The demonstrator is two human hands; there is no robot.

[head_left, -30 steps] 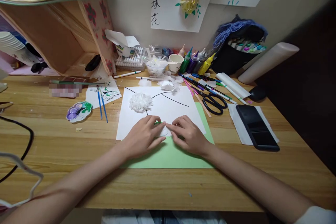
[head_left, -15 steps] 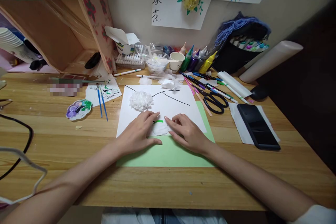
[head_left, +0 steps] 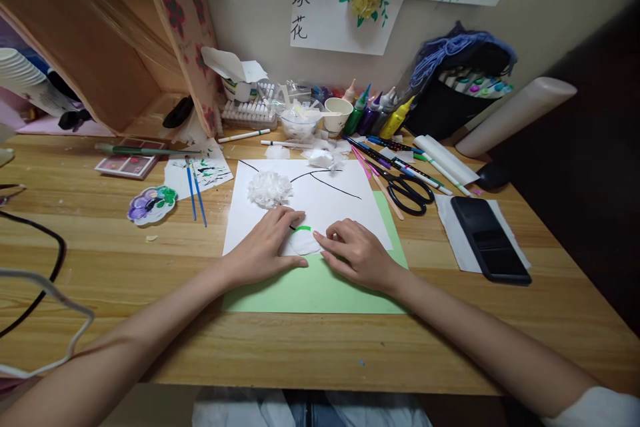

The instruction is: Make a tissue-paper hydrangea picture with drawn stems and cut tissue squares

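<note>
A white sheet (head_left: 345, 213) with thin black branch lines lies on a light green sheet (head_left: 320, 293). A fluffy white paper flower (head_left: 270, 189) sits on its left part. Near its lower edge is a thin round white paper piece (head_left: 304, 244) with a green strip (head_left: 303, 228) at its top. My left hand (head_left: 265, 243) rests open on the left side of the round piece, partly covering it. On the right side, my right hand (head_left: 357, 257) touches the round piece with its index finger stretched out, the other fingers loosely bent and nothing in them.
Black-handled scissors (head_left: 407, 193), pens and a wooden stick (head_left: 387, 193) lie right of the sheet, before a phone (head_left: 490, 240). Paintbrushes (head_left: 196, 193) and a paint palette (head_left: 153, 205) are at left. Paint bottles (head_left: 357, 110) and a paper cup (head_left: 337, 115) stand behind.
The view has shifted slightly. The round paper lies flatter between my hands, which have hardly moved.
</note>
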